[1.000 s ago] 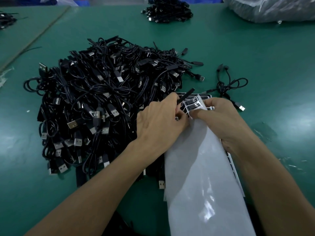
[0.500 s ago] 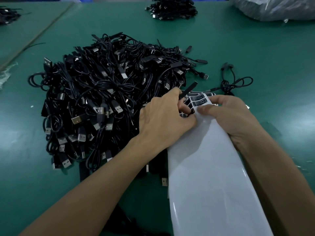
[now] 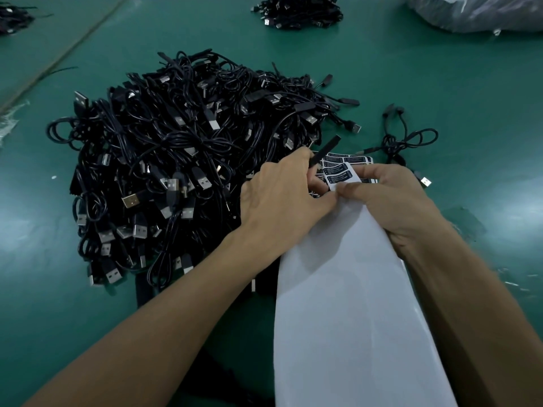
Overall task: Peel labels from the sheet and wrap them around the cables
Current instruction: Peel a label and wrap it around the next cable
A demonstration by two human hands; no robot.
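By the cable pile (image 3: pixel 176 177), left hand (image 3: pixel 279 201) and right hand (image 3: pixel 390 204) pinch the label sheet (image 3: pixel 352 304), contact hidden.

a large heap of cables (image 3: pixel 182 177) is piled on the worktop (image 3: pixel 440 83), left of its middle. a label sheet (image 3: pixel 352 304) is stretched away from the near edge, just right of the heap. its far end is pinched by the right grip (image 3: pixel 390 201), with the left grip (image 3: pixel 282 198) touching beside it and a cable end (image 3: pixel 326 151) held in it. a lone cable (image 3: pixel 405 139) is laid behind the right grip. a smaller heap (image 3: pixel 296 13) is set at the far edge and a bag (image 3: pixel 476 13) in the far right corner.
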